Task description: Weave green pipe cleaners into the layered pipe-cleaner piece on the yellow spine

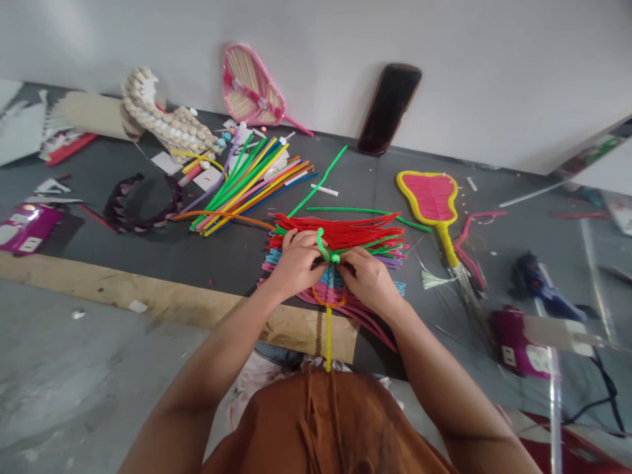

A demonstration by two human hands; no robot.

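Observation:
Both hands meet at the middle of a wide layer of pipe cleaners in red, green, purple, blue and pink. A bright green pipe cleaner (322,245) curls upward between them, with a small green knot at the centre. My left hand (297,263) pinches it from the left, its other fingers resting over the layer. From the right, my right hand (366,273) has its fingers closed at the knot. Below hangs a yellow stem (328,336), and an orange curved piece (340,304) shows under the hands. The fingertips partly hide the knot.
A bundle of coloured pipe cleaners (241,191) lies to the left, near a dark headband (141,224). Against the wall are a pink fan (251,89) and a phone (390,108). To the right lie a yellow-rimmed fan (428,197) and a glue gun (543,286).

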